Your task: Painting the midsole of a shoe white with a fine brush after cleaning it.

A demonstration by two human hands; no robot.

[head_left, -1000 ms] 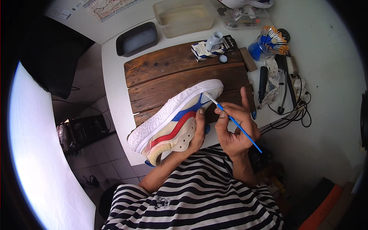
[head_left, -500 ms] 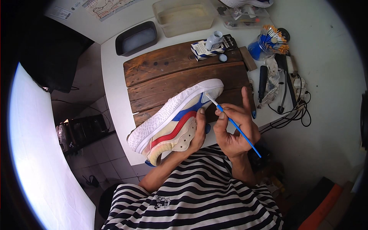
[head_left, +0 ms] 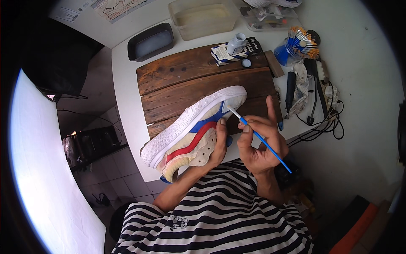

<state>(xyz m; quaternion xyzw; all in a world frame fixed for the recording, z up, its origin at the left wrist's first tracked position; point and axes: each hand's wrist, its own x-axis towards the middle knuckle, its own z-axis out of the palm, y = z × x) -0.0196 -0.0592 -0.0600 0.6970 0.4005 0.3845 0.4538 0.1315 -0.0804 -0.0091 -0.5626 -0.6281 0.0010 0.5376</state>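
A sneaker (head_left: 192, 127) with a white textured sole and cream, blue and red upper panels lies tilted on its side, its toe pointing to the far right. My left hand (head_left: 220, 146) grips it from the near side, thumb over the upper; some of the fingers are hidden under it. Between the thumb and fingers of my right hand (head_left: 264, 142) is a slim blue paintbrush (head_left: 260, 137), with the index or another finger stretched upward. The brush tip touches the pale panel near the shoe's toe.
Behind the shoe, a wooden board (head_left: 177, 78) bears an open paint bottle (head_left: 237, 44) on a small box, beside its cap (head_left: 246, 63). A black tray (head_left: 151, 42) and a clear tub (head_left: 203, 19) stand farther back. Right are a brush-filled cup (head_left: 294, 48), a black tool (head_left: 290, 91) and cables.
The brush and my right hand have shifted slightly to the right and down along the toe panel. My left hand and the shoe stay nearly still.
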